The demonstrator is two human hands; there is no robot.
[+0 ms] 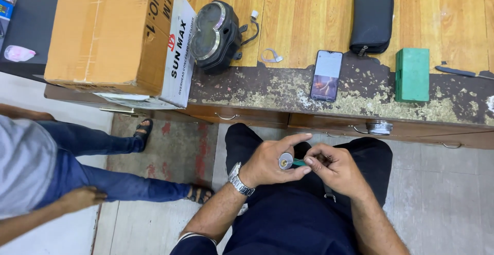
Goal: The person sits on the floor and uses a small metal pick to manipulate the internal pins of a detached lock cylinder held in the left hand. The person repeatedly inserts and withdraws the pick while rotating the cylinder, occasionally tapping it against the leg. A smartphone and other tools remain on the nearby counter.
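left hand (267, 162) grip: round metal part (285, 161) | right hand (334, 168) pinches beside

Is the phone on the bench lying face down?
No, the phone lies face up on the wooden bench, with its lit screen showing a picture.
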